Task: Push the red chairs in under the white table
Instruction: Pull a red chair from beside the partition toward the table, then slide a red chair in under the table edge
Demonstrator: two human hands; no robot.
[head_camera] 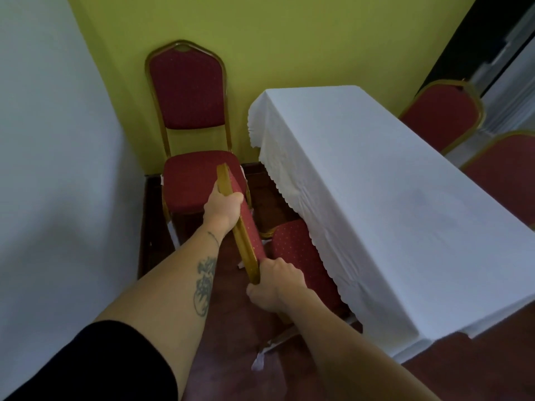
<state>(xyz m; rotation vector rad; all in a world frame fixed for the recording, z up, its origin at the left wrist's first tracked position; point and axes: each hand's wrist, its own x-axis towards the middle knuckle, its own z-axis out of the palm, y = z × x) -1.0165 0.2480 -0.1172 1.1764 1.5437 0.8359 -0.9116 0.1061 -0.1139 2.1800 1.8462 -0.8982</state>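
A: What is closest to the camera?

B: Two bare forearms reaching forward; the left one is tattooed and comes out of a black sleeve (95, 360). Both hands are clamped on the gold-framed backrest of a red chair (249, 227), seen edge-on. The right hand (275, 287) grips the nearer end of the backrest, fingers wrapped round the gold frame. The left hand (224, 206) grips further along it, toward the far end. The hands are apart, one at each end of the back.

A: And where does that chair sit against the bench?

B: Its dotted red seat (301, 256) lies just beside the long near side of the white bench (390, 215), with the scalloped hem of the tablecloth hanging over the seat's far edge. So the seat is partly under the cloth; how far it goes I cannot tell. The floor below is dark red.

A: Beyond that?

B: A second red chair (188, 134) stands against the green wall (289, 39), near the bench's far left corner, facing the camera. The held backrest overlaps its seat in this view; whether they touch I cannot tell.

A: And on the other side?

B: Two more red chair backs with gold frames show past the bench's far long edge, one further off (443, 114), one nearer (506, 175), cut by the frame.
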